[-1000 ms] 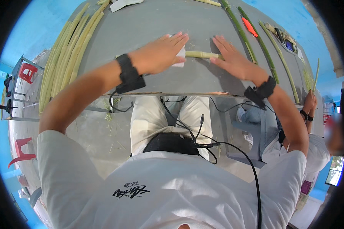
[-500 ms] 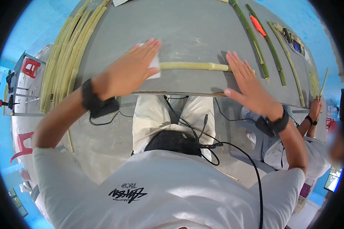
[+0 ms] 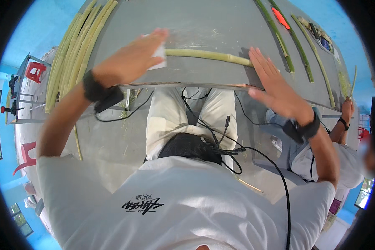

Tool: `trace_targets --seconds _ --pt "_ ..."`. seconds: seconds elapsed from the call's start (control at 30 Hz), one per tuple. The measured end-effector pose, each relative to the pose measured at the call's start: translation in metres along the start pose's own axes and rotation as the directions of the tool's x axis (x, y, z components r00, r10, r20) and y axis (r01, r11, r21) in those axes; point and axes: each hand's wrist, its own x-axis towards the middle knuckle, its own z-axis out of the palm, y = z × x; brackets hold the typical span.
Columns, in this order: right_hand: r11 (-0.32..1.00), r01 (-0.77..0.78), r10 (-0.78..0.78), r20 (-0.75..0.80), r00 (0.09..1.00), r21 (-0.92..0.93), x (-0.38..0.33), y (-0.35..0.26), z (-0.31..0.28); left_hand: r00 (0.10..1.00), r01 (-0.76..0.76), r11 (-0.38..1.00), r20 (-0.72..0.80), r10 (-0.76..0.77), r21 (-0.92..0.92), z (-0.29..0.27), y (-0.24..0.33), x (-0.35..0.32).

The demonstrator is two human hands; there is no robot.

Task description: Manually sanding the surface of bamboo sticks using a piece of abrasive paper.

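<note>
While the left hand (image 3: 125, 60) overlaps white sheeting (image 3: 161, 50), the right hand (image 3: 277, 89) overlies a jointed, rounded stalk (image 3: 204, 54), each grip spread.

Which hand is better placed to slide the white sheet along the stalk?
Likely the left hand: it lies over the white sheet. The right hand is at the right end of the jointed stalk, away from the sheet.

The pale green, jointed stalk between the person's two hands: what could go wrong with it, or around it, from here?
The round, pale green stalk might roll toward the near edge of the grey table, since the flat, open right hand does not grip it. The white sheet under the left hand might slip. The thin black cable looping below the left hand might snag at that edge.
</note>
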Motion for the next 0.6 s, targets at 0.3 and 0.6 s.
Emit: trace_targets --seconds 0.3,0.6 --pt "0.998 -0.044 0.043 -0.032 0.999 -0.038 0.021 0.013 0.003 0.997 -0.065 0.997 -0.038 0.066 0.032 0.004 -0.027 0.015" --pt "0.991 -0.135 0.137 -0.106 0.985 0.026 0.074 0.04 0.009 0.97 -0.237 0.971 -0.055 0.236 -0.018 0.029 0.006 0.106"
